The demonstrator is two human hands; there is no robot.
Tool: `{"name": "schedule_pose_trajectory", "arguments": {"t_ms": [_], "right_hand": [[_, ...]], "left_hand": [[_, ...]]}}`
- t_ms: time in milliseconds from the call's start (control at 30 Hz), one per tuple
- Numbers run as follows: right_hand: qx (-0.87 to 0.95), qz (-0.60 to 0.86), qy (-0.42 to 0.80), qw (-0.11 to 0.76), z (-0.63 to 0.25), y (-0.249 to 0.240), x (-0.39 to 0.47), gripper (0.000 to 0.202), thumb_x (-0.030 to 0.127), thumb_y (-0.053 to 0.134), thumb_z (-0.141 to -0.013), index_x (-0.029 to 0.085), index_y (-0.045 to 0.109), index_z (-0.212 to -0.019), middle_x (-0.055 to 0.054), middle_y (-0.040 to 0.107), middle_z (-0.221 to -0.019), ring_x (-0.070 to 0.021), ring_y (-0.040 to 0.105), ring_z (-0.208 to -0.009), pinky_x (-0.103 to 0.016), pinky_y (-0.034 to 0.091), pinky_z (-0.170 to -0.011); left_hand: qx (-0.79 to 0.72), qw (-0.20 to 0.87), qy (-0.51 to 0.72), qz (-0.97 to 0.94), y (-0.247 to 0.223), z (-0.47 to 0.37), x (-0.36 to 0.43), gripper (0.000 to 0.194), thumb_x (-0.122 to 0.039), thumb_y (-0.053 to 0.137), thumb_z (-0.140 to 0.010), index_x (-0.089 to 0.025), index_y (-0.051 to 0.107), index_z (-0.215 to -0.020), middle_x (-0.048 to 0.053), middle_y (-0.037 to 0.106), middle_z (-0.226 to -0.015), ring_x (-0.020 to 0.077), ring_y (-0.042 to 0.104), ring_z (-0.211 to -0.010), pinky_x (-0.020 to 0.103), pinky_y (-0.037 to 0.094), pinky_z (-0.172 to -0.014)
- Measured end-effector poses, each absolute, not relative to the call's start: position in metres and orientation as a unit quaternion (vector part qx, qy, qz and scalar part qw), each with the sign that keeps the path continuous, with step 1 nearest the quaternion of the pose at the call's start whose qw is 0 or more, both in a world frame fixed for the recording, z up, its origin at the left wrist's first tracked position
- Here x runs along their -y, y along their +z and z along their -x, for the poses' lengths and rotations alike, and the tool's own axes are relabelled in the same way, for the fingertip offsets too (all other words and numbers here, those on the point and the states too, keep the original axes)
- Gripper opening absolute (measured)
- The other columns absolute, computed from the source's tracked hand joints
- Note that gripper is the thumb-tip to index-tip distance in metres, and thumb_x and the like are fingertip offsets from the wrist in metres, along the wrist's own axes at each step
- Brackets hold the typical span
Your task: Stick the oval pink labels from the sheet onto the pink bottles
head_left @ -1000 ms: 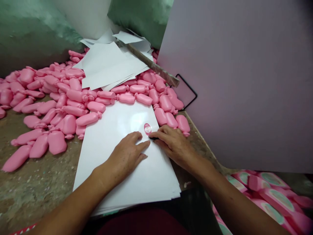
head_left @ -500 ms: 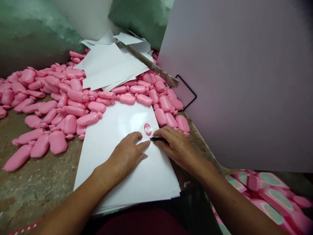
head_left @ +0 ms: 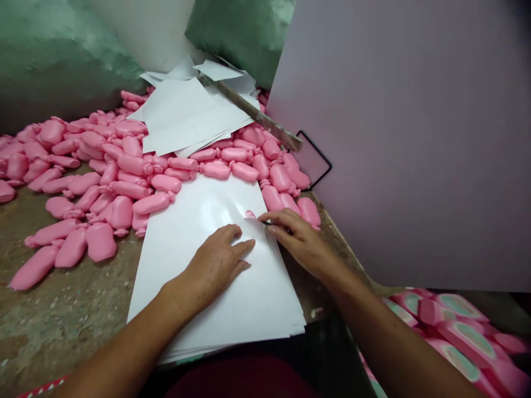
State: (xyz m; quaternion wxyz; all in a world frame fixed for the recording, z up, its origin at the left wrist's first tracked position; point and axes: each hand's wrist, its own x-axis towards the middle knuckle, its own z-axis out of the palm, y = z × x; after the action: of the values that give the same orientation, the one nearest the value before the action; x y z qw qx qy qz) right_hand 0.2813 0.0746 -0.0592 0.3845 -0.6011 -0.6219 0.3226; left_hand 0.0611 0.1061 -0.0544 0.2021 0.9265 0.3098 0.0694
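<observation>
A stack of glossy white sheets (head_left: 207,309) lies in front of me. On the top sheet, near its right edge, is a small pink oval sticker (head_left: 249,214); it looks partly lifted and curled. My left hand (head_left: 222,257) rests on the sheet with fingers spread, left of and nearer to me than the sticker. Pinched in my right hand (head_left: 296,235) is a thin black tool (head_left: 267,223), mostly hidden by the fingers. The right fingertips are at the sticker's right side.
Many pink bottles (head_left: 102,242) are heaped to the left and behind the stack. Loose white sheets (head_left: 191,113) lie on the heap beside a wooden bar (head_left: 259,113). A pale panel (head_left: 394,138) stands at right. Labelled pink bottles (head_left: 468,337) lie low at right.
My right hand has moved slightly up and away from me, and the black tool is now mostly covered by the fingers. The oval sticker, flat before, now looks lifted. My left hand has stayed put.
</observation>
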Motion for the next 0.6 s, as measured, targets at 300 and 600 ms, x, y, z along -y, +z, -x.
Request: {"name": "schedule_pose_trajectory", "arguments": {"t_ms": [300, 600], "right_hand": [[0.69, 0.563, 0.2, 0.408, -0.261, -0.013, -0.041, 0.027, 0.023, 0.052, -0.095, 0.028, 0.072, -0.113, -0.006, 0.063, -0.094, -0.0203, 0.061, -0.088, -0.035, 0.049, -0.078], [0.621, 0.564, 0.337, 0.428, -0.224, -0.027, 0.007, 0.021, 0.035, 0.069, -0.085, 0.025, 0.071, -0.103, 0.001, 0.058, -0.072, -0.0154, 0.057, -0.064, -0.028, 0.047, -0.06]], "left_hand": [[-0.412, 0.64, 0.238, -0.604, -0.021, -0.055, -0.091, 0.04, -0.039, 0.055, -0.093, -0.017, 0.063, -0.125, 0.014, 0.068, -0.12, 0.0254, 0.063, -0.115, 0.045, 0.047, -0.106], [-0.43, 0.763, 0.361, -0.321, -0.006, -0.025, -0.029, 0.065, -0.049, 0.085, -0.07, -0.022, 0.063, -0.125, 0.007, 0.073, -0.113, 0.0194, 0.066, -0.107, 0.033, 0.05, -0.097]]}}
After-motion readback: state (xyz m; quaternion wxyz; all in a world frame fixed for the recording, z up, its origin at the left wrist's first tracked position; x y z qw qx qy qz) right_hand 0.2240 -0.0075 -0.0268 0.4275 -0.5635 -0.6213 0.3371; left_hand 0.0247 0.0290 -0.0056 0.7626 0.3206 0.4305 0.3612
